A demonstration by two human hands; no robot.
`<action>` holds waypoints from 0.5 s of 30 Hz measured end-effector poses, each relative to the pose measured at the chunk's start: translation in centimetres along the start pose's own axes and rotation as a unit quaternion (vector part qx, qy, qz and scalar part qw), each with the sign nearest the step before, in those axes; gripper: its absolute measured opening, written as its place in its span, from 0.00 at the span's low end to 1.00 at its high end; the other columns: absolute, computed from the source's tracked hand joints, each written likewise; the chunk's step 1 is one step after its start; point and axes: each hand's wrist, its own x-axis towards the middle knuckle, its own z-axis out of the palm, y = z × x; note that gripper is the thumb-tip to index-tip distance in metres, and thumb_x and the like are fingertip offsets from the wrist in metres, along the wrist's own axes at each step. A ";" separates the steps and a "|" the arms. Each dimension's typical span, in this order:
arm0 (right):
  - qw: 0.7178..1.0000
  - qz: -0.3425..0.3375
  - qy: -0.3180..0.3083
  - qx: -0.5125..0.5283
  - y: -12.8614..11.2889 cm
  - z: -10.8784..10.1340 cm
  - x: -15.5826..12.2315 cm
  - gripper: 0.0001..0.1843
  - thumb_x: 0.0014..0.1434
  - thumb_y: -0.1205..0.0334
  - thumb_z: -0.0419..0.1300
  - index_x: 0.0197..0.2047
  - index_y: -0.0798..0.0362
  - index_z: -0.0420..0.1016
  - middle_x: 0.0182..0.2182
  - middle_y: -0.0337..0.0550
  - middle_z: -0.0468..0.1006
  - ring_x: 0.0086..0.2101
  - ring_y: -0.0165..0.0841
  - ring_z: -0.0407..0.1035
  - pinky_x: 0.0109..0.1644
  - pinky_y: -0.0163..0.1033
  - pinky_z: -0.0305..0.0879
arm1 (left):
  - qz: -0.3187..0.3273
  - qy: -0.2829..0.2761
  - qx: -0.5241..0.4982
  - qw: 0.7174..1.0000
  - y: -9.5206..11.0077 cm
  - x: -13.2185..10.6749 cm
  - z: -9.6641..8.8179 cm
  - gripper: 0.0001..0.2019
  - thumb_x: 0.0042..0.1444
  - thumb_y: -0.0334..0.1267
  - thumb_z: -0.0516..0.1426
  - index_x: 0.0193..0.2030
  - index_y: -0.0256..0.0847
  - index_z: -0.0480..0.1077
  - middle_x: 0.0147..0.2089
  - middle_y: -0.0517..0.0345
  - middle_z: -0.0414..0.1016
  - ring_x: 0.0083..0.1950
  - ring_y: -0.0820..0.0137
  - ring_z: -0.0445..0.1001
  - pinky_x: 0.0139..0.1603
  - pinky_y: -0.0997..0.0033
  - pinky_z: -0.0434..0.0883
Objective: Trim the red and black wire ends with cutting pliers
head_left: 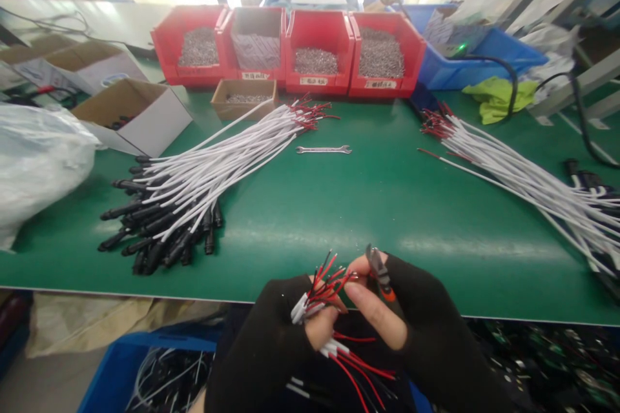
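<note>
At the table's front edge my left hand (pixel 322 326), in a black fingerless glove, is closed around a bunch of white cables (pixel 301 308). Their red and black wire ends (pixel 329 281) fan out above the fist. More white cables (pixel 339 352) with red wires hang below it. My right hand (pixel 382 310), gloved the same way, holds a pair of cutting pliers (pixel 380 271) with an orange mark on the handle, jaws pointing up. Its thumb and forefinger touch the tips of the wires.
A pile of white cables with black connectors (pixel 159 219) lies left; another cable bundle (pixel 523 181) lies right. A wrench (pixel 323 150) rests between them. Red bins (pixel 320 82) of small metal parts line the back. A blue tub (pixel 116 361) of cables stands below the table.
</note>
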 end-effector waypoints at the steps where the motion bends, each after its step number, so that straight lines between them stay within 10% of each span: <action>1: 0.999 -0.010 0.036 -0.011 -0.5 0.6 0.1 0.16 0.65 0.48 0.60 0.43 0.51 0.81 0.41 0.52 0.84 0.42 0.46 0.79 0.47 0.53 0.78 | 0.003 0.003 0.006 1.000 0.1 0.0 0.1 0.08 0.58 0.34 0.58 0.32 0.40 0.81 0.31 0.58 0.82 0.33 0.64 0.76 0.32 0.71 0.69; 15: 0.999 0.012 0.022 0.037 -2.0 0.8 1.3 0.17 0.57 0.45 0.68 0.38 0.50 0.82 0.29 0.45 0.83 0.34 0.43 0.78 0.38 0.43 0.77 | -0.059 0.049 -0.081 0.994 -0.9 -0.7 -0.2 0.09 0.57 0.43 0.66 0.42 0.46 0.84 0.40 0.60 0.86 0.40 0.62 0.81 0.41 0.69 0.77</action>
